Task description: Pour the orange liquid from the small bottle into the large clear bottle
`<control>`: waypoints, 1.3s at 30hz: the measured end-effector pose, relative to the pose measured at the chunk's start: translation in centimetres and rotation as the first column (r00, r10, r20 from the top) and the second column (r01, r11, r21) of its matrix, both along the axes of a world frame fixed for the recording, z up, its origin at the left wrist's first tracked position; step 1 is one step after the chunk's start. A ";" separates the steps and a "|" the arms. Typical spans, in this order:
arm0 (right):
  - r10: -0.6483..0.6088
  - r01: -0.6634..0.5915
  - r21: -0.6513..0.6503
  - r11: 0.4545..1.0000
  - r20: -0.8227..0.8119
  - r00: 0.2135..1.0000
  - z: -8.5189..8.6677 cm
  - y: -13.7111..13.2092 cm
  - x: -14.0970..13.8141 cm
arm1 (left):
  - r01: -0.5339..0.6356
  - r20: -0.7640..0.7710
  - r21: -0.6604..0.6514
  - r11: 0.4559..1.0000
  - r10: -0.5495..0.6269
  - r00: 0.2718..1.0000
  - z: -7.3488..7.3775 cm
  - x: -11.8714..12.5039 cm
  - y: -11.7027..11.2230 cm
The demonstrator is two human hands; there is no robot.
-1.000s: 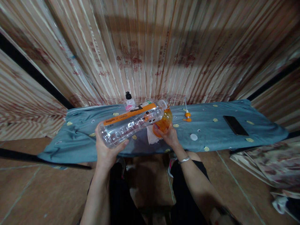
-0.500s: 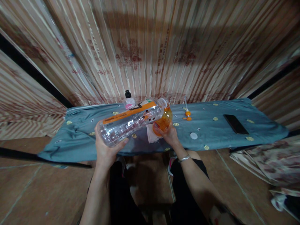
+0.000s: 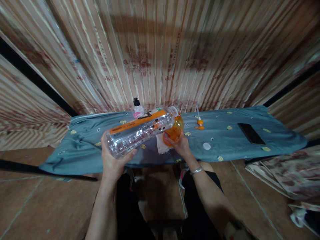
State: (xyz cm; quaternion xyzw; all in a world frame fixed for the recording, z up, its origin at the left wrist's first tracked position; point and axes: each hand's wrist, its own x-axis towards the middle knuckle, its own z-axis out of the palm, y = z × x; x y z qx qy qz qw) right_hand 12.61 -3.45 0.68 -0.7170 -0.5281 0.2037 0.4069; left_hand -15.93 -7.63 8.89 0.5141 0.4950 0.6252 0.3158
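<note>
Little is changed from before: at frame centre, one tilted clear bottle (image 3: 137, 132) is clasped by the curled left hand (image 3: 113, 163), one orange bottle (image 3: 173, 134) by the curled right hand (image 3: 181, 145). At centre right, one pump (image 3: 199, 123), one cap (image 3: 206, 146), one phone (image 3: 251, 134) are seen.

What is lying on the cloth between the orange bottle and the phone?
In the head view, an orange pump top and, nearer the front, a white disc lie between the orange bottle and the phone.

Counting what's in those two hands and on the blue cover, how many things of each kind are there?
Bottles: 3 (clear bottle, orange bottle, black-topped bottle)
Orange pump top: 1
White round cap: 1
Phone: 1
Small pale cloth: 1
Total: 7
</note>
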 end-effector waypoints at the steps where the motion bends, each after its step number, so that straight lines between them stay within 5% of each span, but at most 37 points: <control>1: -0.001 0.001 -0.003 1.000 -0.001 1.000 0.1 0.0 0.0 | 0.013 -0.003 -0.006 1.000 -0.013 1.000 -0.1 -0.1 0.0; 12: 0.016 -0.016 0.010 1.000 -0.049 0.999 0.7 -0.2 -0.2 | -0.056 -0.015 0.056 0.997 0.056 0.998 -0.3 0.7 -0.2; 39: 0.007 -0.006 0.005 1.000 -0.018 1.000 0.3 -0.1 -0.1 | 0.016 0.035 0.006 1.000 -0.017 0.999 0.8 0.7 -0.1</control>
